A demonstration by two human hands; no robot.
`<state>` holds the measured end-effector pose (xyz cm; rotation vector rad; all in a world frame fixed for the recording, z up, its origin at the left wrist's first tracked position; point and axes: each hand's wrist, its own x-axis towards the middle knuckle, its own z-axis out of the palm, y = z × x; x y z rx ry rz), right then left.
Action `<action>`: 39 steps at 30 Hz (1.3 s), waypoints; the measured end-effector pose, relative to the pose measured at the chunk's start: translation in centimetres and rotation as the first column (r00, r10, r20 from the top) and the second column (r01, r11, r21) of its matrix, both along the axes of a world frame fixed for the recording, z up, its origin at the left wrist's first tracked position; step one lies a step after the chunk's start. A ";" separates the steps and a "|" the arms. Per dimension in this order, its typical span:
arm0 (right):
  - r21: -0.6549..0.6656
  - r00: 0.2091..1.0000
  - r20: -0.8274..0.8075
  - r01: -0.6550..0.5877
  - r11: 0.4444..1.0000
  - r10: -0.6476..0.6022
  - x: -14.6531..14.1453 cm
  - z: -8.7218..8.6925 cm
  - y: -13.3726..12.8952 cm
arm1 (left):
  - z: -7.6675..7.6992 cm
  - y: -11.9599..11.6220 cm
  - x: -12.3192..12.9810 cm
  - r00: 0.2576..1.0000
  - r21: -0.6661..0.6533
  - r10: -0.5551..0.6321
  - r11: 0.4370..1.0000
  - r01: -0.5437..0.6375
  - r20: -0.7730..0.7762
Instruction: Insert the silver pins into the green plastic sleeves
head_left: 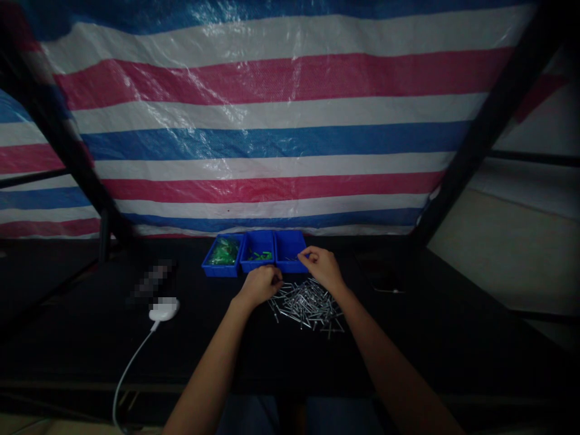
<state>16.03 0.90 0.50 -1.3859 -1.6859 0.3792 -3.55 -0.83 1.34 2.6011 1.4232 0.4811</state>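
My left hand is curled closed at the left edge of a pile of slim silver metal pins, in front of the middle blue bin. What its fingers hold, if anything, is hidden. My right hand hovers at the right blue bin, thumb and forefinger pinched over its front right corner. Anything between those fingertips is too small to make out. A few thin bits lie in the right bin. Small bright green pieces lie in the middle one.
The left blue bin holds green things in clear plastic. A white device with a cable lies left on the black table, near a blurred dark object. A dark flat object lies right. Striped sheeting hangs behind.
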 end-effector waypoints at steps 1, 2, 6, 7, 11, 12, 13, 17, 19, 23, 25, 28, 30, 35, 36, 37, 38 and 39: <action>-0.001 1.000 0.004 -0.003 1.000 0.003 0.0 0.0 0.0 | 0.0 0.0 0.0 1.000 -0.001 0.005 1.000 -0.005 0.000; -0.003 1.000 0.009 -0.005 1.000 0.005 0.0 0.1 -0.1 | 0.1 -0.1 0.0 1.000 -0.002 0.009 1.000 -0.009 -0.003; -0.004 1.000 0.027 -0.004 1.000 0.004 -0.1 0.2 -0.2 | 0.0 0.0 -0.1 1.000 0.006 0.015 1.000 -0.015 -0.024; -0.003 0.999 0.032 -0.002 1.000 0.002 -0.1 0.3 -0.2 | 0.0 0.0 -0.1 0.999 0.009 0.013 1.000 -0.013 -0.030; -0.008 0.999 0.048 -0.012 1.000 0.012 -0.1 0.3 -0.2 | -0.1 0.1 -0.2 0.999 0.019 0.000 1.000 0.001 -0.046; -0.009 0.999 0.051 -0.014 1.000 0.015 -0.2 0.3 -0.2 | -0.1 0.1 -0.2 0.999 0.017 -0.003 1.000 0.004 -0.047; -0.008 0.999 0.051 -0.015 1.000 0.015 -0.2 0.3 -0.2 | 0.0 0.1 -0.2 0.999 0.013 -0.005 1.000 0.005 -0.045; -0.004 0.999 0.048 -0.018 1.000 0.019 -0.2 0.2 -0.2 | 0.1 0.1 -0.2 1.000 -0.005 -0.016 1.000 0.016 -0.019; -0.005 0.998 0.050 -0.022 1.000 0.023 -0.2 0.2 -0.2 | 0.0 0.1 -0.3 0.999 -0.014 -0.031 0.999 0.031 -0.006; -0.003 0.998 0.054 -0.023 1.000 0.023 -0.3 0.3 -0.3 | -0.2 0.1 -0.3 0.997 -0.023 -0.073 0.997 0.074 0.036; 0.005 0.998 0.056 -0.032 0.999 0.032 -0.3 0.4 -0.4 | -0.2 0.1 -0.1 0.993 -0.028 -0.088 0.996 0.090 0.083; 0.001 0.994 0.063 -0.088 0.996 0.087 -0.6 0.4 -0.6 | -0.1 0.1 0.2 0.976 -0.045 -0.084 0.994 0.095 0.201; -0.017 0.987 0.059 -0.152 0.988 0.153 -0.8 0.4 -0.7 | -0.1 0.3 0.5 0.948 -0.073 -0.079 0.992 0.107 0.310; -0.022 0.957 -0.026 -0.290 0.957 0.290 -1.2 0.1 -0.7 | -0.7 1.0 1.4 0.732 -0.147 -0.019 0.976 0.162 0.681; -0.022 0.951 -0.055 -0.307 0.952 0.305 -1.3 0.1 -0.7 | -0.9 1.2 1.6 0.662 -0.176 0.009 0.967 0.186 0.750; -0.022 0.945 -0.087 -0.318 0.948 0.315 -1.3 0.1 -0.6 | -1.0 1.3 1.8 0.589 -0.209 0.044 0.954 0.215 0.807; -0.024 0.940 -0.119 -0.325 0.945 0.320 -1.4 0.0 -0.5 | -1.1 1.4 1.9 0.518 -0.241 0.084 0.939 0.246 0.851; -0.026 0.936 -0.146 -0.329 0.944 0.322 -1.4 0.0 -0.5 | -1.1 1.4 2.1 0.453 -0.269 0.124 0.924 0.272 0.883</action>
